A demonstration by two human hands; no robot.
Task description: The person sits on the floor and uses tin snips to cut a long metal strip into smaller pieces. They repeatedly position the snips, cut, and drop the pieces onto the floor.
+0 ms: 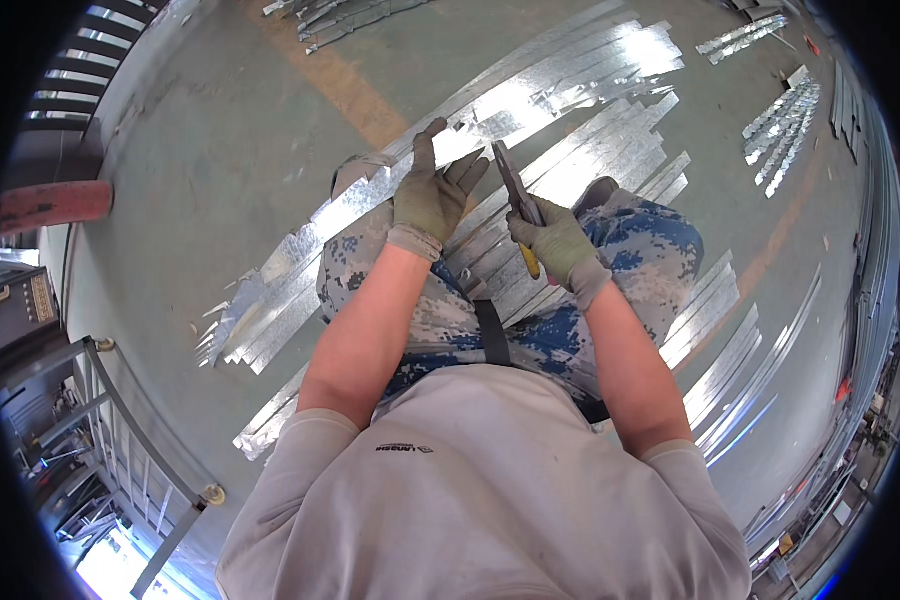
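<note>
My left hand [432, 196], in an olive work glove, is held palm inward with its fingers stretched and apart. It is beside a long shiny sheet-metal strip [348, 204] with a notched edge; whether it touches the strip I cannot tell. My right hand [562, 244], gloved alike, is closed round a pair of metal snips [511, 178] with dark jaws and a yellow handle. The jaws point up and away, close to my left fingertips. More overlapping metal strips [610, 145] lie on the floor between and beyond my knees.
Smaller bundles of notched strips [782, 130] lie at the far right. Long metal lengths [875, 240] run along the right edge. At the left stand a red cylindrical object [58, 205] and a wheeled metal frame [135, 430]. An orange line [355, 95] crosses the green floor.
</note>
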